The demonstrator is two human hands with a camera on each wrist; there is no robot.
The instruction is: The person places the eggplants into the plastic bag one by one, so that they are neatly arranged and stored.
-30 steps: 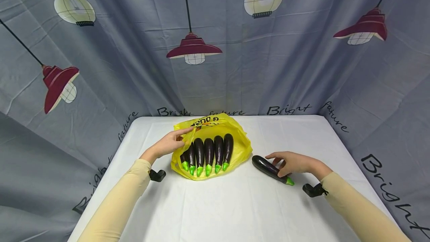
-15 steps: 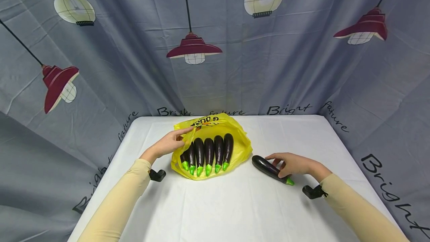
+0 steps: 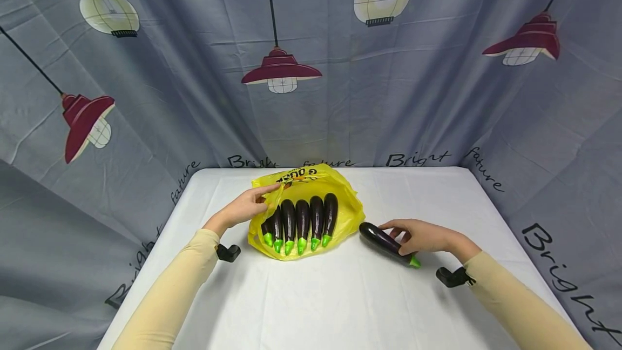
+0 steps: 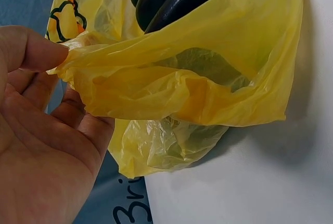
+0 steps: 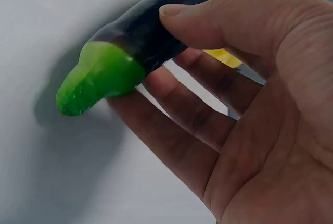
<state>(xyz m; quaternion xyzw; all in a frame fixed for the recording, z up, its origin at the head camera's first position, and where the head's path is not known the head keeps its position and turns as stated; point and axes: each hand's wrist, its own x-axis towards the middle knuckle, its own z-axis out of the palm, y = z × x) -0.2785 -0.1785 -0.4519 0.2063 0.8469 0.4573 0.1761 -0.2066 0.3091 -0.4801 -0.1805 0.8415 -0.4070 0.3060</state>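
Observation:
A yellow plastic bag lies on the table with its mouth facing me. Several dark purple eggplants with green stem ends rest side by side inside it. My left hand pinches the left edge of the bag's mouth; in the left wrist view the thumb presses the film against the fingers. To the right of the bag, my right hand holds a single eggplant, thumb on one side and fingers on the other. Its green end points toward me, and its dark tip is close to the bag's right edge.
A white cloth covers the table. Behind it and along both sides hangs a grey-blue curtain printed with lamps and lettering. A black wrist camera sits by the left cuff, another black wrist camera by the right one.
My right hand has shifted slightly to the left with the eggplant, bringing its tip nearer the bag. The left hand and the bag look unchanged.

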